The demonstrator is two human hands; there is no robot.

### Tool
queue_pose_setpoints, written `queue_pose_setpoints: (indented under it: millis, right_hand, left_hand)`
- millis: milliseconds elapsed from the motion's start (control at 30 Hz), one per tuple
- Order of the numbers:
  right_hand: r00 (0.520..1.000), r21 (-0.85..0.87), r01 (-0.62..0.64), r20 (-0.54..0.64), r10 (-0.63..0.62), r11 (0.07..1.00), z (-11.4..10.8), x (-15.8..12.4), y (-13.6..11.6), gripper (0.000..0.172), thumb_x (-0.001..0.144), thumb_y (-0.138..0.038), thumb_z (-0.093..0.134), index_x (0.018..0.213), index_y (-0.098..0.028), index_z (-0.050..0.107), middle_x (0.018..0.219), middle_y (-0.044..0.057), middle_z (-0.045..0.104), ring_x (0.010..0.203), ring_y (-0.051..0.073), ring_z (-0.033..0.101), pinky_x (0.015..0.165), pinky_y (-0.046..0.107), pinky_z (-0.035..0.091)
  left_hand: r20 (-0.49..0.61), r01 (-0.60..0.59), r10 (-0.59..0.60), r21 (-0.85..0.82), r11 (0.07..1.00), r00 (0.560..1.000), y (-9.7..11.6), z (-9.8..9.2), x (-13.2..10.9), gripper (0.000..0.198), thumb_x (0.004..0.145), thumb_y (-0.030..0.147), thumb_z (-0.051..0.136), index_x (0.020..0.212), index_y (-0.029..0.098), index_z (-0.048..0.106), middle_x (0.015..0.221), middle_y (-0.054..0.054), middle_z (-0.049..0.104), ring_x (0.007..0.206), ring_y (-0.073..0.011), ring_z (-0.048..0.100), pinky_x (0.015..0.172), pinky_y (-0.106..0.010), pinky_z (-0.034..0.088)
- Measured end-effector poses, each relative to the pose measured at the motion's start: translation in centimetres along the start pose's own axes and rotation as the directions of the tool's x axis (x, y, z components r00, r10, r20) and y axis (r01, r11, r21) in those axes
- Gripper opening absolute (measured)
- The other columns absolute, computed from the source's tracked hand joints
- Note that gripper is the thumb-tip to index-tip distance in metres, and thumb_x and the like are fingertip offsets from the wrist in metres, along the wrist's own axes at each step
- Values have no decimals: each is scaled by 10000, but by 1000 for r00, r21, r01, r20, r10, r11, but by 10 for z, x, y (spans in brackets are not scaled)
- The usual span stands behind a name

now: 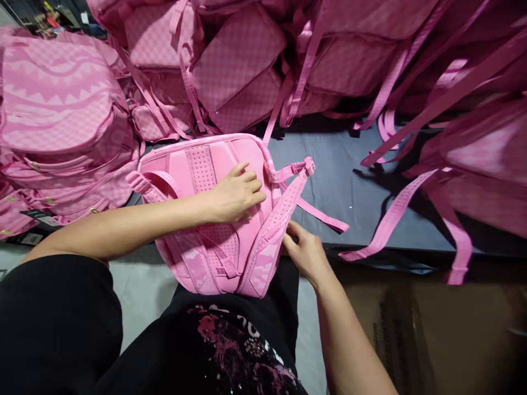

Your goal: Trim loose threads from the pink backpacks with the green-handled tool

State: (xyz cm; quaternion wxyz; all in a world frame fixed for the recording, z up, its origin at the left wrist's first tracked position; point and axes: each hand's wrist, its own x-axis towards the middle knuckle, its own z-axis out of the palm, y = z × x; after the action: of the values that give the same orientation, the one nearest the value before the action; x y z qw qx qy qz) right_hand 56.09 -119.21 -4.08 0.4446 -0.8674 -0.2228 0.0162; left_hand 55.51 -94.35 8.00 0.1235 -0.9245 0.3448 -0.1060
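Observation:
A pink backpack (224,159) lies back side up in front of me, its lower end against my lap and its far end on the dark table. My left hand (239,195) rests on the padded back panel, fingers loosely bent and apart, holding nothing. At the right edge, my right hand (307,249) pinches the side of the right shoulder strap (280,216); some of its fingers are hidden behind it. A buckle joins this strap to a webbing tail (323,214) that trails over the table. The left shoulder strap (160,184) bends up under my left forearm.
More pink checked backpacks (239,66) are piled along the back, with loose straps hanging down. One stack (57,104) stands at the left, another backpack (486,159) at the right. The dark table (333,153) runs between them. A brown carton (391,329) sits below the table edge.

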Motion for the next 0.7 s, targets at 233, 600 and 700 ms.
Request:
queue_pose_setpoints:
  millis: [233,600,700]
  right_hand:
    - [830,-328,459,-173,-530,826,0,28,-54,228,992,-197,482,1059,-173,698,991,110,723,909,224,666,798,317,503]
    - [937,-411,349,169,-305,843,19,85,-19,153,965,-222,513,1012,-203,658,881,48,727,696,188,635,564,280,319]
    - [926,-308,377,165,-341,874,16,90,-20,119,972,-274,557,975,-188,638,887,52,721,709,177,642,596,269,362]
  left_hand:
    - [-285,31,-82,-180,983,955,-2,45,-5,454,1016,523,311,924,185,599,899,-76,649,960,-242,517,1050,-470,322]
    - [-141,56,-69,-93,994,988,-36,63,6,516,884,678,549,932,173,642,985,-106,657,1010,-285,517,1031,-499,337]
    - [-248,-18,-9,-106,994,969,-32,70,1,480,974,625,422,893,196,621,934,-67,666,996,-245,523,1066,-462,296]
